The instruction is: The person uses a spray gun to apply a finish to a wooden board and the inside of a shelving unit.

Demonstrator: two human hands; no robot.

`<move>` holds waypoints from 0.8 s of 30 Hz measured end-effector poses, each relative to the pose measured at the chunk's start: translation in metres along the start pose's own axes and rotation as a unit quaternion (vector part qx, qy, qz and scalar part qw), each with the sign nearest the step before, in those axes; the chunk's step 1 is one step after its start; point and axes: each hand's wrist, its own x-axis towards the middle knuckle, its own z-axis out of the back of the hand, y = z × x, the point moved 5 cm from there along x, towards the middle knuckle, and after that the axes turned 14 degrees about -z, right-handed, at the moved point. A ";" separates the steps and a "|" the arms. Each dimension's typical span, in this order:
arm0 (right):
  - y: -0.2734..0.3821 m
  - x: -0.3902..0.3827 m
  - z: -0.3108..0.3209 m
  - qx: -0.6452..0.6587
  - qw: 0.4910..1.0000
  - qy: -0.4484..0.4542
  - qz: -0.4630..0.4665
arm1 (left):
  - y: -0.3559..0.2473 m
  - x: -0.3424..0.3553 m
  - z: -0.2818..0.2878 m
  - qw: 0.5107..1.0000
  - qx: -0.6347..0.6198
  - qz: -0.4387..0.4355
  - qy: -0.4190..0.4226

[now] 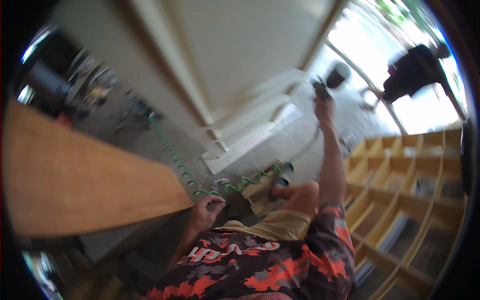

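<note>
My right arm stretches forward, and my right hand (323, 102) is closed around the grip of what looks like a spray gun (321, 90), blurred by motion. A dark-and-pale cup (338, 75) sits at the gun's right side. Near my waist, my left hand (205, 212) has its fingers curled in, the fingertips close beside a green coiled air hose (172, 152). Whether those fingers grip the hose or something small cannot be made out. Ahead of me rises a large pale cabinet-like panel (240, 50) with trim along its lower edge.
An orange-brown wooden board (95, 175) lies to my left. A wooden grid frame (395, 200) with several compartments stands at my right. Green coils cross the floor by my feet. A person in dark clothes (415, 70) is at the far right, near a bright opening. Clutter (92, 80) lies far left.
</note>
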 end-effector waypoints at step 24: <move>-0.019 -0.366 -0.006 -0.037 0.982 0.043 0.180 | 0.035 -0.053 0.051 0.999 0.021 0.027 -0.039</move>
